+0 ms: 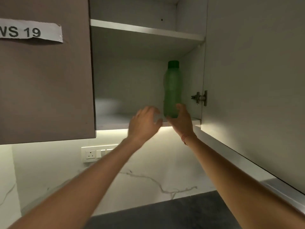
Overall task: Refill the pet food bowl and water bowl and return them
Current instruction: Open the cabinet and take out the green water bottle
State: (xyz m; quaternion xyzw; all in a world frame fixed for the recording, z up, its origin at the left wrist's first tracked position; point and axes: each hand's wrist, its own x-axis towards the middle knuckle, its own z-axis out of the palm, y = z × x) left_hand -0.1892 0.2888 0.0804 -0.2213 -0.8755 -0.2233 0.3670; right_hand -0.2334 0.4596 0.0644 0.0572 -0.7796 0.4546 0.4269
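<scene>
A tall green bottle (172, 86) with a darker green cap stands on the lower shelf (115, 122) of an open wall cabinet, near its right side. My right hand (181, 121) wraps round the bottle's base, thumb on the left and fingers on the right. Just left of the bottle, my left hand (145, 123) is raised at the shelf's front edge, fingers loosely curled and holding nothing. No pet bowl is clearly visible.
A pale, blurred rounded thing (107, 106) lies at the shelf's left. The cabinet door (255, 80) hangs open on the right; a shut door (46, 80) carries a paper label. Below are a wall socket (90, 154), marble backsplash and dark countertop (165, 215).
</scene>
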